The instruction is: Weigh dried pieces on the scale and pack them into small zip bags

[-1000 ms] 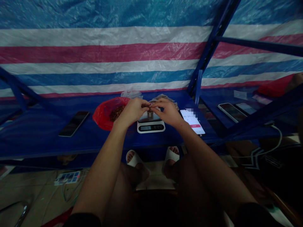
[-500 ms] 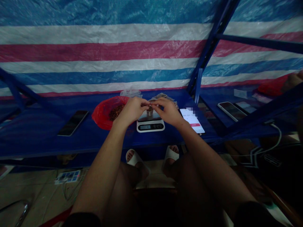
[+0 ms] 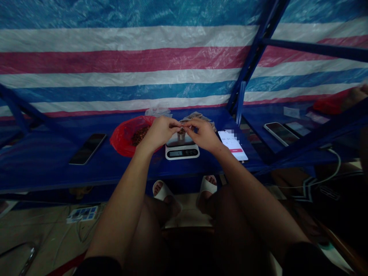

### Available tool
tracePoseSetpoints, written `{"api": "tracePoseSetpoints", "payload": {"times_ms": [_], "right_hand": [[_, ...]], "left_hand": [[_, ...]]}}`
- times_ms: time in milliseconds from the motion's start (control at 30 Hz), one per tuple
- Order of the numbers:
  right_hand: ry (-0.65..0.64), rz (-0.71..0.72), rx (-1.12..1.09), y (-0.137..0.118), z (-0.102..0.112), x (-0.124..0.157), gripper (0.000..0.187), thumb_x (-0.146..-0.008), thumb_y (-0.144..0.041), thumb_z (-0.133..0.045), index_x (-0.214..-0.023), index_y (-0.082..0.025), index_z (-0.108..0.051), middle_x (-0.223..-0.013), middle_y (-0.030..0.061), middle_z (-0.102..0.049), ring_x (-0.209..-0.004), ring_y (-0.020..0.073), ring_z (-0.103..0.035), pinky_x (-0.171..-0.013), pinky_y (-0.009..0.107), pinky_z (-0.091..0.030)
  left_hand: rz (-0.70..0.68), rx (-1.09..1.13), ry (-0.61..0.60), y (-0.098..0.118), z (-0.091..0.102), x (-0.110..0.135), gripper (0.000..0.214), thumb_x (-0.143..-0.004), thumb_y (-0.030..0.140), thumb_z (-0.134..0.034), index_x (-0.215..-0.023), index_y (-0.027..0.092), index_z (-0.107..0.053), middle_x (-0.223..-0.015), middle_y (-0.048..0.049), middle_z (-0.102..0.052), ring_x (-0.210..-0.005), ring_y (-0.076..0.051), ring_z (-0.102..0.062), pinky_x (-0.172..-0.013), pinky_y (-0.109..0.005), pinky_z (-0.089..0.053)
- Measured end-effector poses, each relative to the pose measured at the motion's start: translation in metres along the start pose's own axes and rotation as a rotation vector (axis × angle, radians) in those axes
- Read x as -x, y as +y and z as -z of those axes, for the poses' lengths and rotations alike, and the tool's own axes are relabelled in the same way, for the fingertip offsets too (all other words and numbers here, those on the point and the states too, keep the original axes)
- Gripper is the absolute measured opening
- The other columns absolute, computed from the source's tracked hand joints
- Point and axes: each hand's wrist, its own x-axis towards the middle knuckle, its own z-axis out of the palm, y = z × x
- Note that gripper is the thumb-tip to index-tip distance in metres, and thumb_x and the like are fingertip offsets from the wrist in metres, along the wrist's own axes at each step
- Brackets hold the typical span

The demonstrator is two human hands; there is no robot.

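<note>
A white digital scale (image 3: 182, 152) with a lit display stands on the blue table before me. On its plate is a small cup (image 3: 181, 136) filled with brown bits. My left hand (image 3: 164, 131) and my right hand (image 3: 202, 133) meet just above the cup, fingertips pinched close together. Whatever lies between the fingers is too small to name. Left of the scale, a red plastic bag (image 3: 123, 136) lies open with a heap of reddish-brown pieces (image 3: 140, 135) in it, partly behind my left hand.
A dark phone (image 3: 87, 148) lies at the left; a lit phone with a timer (image 3: 232, 145) lies right of the scale. Clear plastic bags (image 3: 158, 111) sit behind. A blue metal post (image 3: 241, 103) rises at the right. Beyond it are more phones (image 3: 280, 133) and another person's hand (image 3: 356, 100).
Both hands stay pinched over the cup with hardly any movement. The whole view has shifted very slightly.
</note>
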Motion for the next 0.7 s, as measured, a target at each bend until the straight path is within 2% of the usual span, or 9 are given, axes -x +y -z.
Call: {"api": "tracePoseSetpoints", "payload": {"times_ms": [167,333,500,700], "right_hand": [[-0.003,-0.012,-0.002,-0.001,0.0,0.0,0.018,-0.103,-0.025,-0.066,-0.105,-0.024,-0.084,-0.105,0.0065,-0.084,-0.091,0.023,-0.072,-0.086,0.04,-0.056],[0.007,0.016,-0.012,-0.002,-0.001,-0.001,0.019,-0.102,-0.023,-0.065,-0.104,-0.024,-0.083,-0.105,0.0071,-0.084,-0.097,0.0247,-0.074,-0.091,0.042,-0.057],[-0.016,0.074,0.0,0.002,-0.002,0.001,0.028,-0.097,-0.014,-0.06,-0.107,-0.024,-0.084,-0.111,0.0072,-0.084,-0.104,0.0255,-0.075,-0.096,0.044,-0.058],[-0.004,0.113,0.029,0.005,-0.003,0.002,0.03,-0.096,-0.012,-0.06,-0.109,-0.024,-0.084,-0.113,0.0075,-0.082,-0.107,0.0262,-0.075,-0.097,0.044,-0.058]], "left_hand": [[-0.025,0.132,-0.005,-0.01,-0.004,-0.002,0.022,-0.095,0.017,-0.072,-0.111,0.017,-0.087,-0.111,-0.0105,-0.087,-0.105,-0.026,-0.081,-0.104,-0.042,-0.062],[-0.055,0.221,0.007,-0.016,-0.008,-0.004,0.019,-0.092,0.017,-0.074,-0.109,0.015,-0.083,-0.108,-0.0106,-0.086,-0.102,-0.025,-0.081,-0.102,-0.042,-0.063],[-0.068,0.263,0.018,-0.02,-0.01,-0.005,0.017,-0.09,0.011,-0.072,-0.103,0.017,-0.082,-0.104,-0.0077,-0.086,-0.098,-0.023,-0.081,-0.101,-0.042,-0.064],[-0.082,0.327,0.059,-0.025,-0.011,-0.006,0.013,-0.088,0.015,-0.076,-0.099,0.018,-0.082,-0.101,-0.0073,-0.085,-0.096,-0.023,-0.08,-0.1,-0.042,-0.064]]}}
